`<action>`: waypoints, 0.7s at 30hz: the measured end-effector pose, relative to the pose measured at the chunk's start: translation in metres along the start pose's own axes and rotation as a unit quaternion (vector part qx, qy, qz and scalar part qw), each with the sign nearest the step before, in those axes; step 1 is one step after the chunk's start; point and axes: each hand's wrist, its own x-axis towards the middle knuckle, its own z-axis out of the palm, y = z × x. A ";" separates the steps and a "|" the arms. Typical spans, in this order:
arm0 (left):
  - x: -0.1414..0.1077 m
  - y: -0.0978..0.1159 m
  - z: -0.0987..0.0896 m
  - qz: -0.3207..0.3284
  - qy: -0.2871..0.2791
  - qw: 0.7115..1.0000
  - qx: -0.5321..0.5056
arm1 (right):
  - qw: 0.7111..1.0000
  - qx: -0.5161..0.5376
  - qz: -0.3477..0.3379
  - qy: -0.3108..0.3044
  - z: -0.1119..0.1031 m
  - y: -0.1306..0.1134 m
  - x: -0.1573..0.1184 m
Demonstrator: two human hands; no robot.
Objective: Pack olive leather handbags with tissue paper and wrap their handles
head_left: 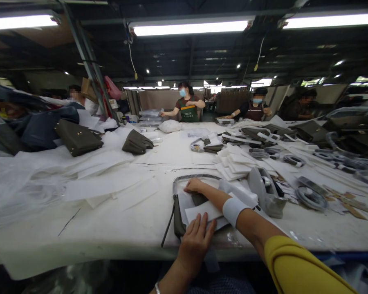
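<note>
A dark olive bag [179,220] lies near the table's front edge, with white paper sheets [204,212] over it. My left hand [198,237] rests on the lower edge of the paper, its fingers spread. Beyond the paper, my right hand [194,185] reaches to the far side of the bag, beside a handle [199,177] in clear wrapping. Its fingers are bent downward and close together; what they hold, if anything, is too small to make out. A thin dark strap [168,226] hangs off the bag's left side.
A grey tape dispenser [265,192] stands right of the bag, near wrapped coiled straps [311,199]. White paper [104,183] spreads over the left of the table [125,232]. Olive bags [79,139] lie further back. Several people sit or stand beyond the table.
</note>
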 end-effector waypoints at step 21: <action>0.008 -0.025 -0.011 0.023 -0.076 0.995 -0.058 | 0.917 0.387 -0.093 -0.019 -0.024 0.007 -0.017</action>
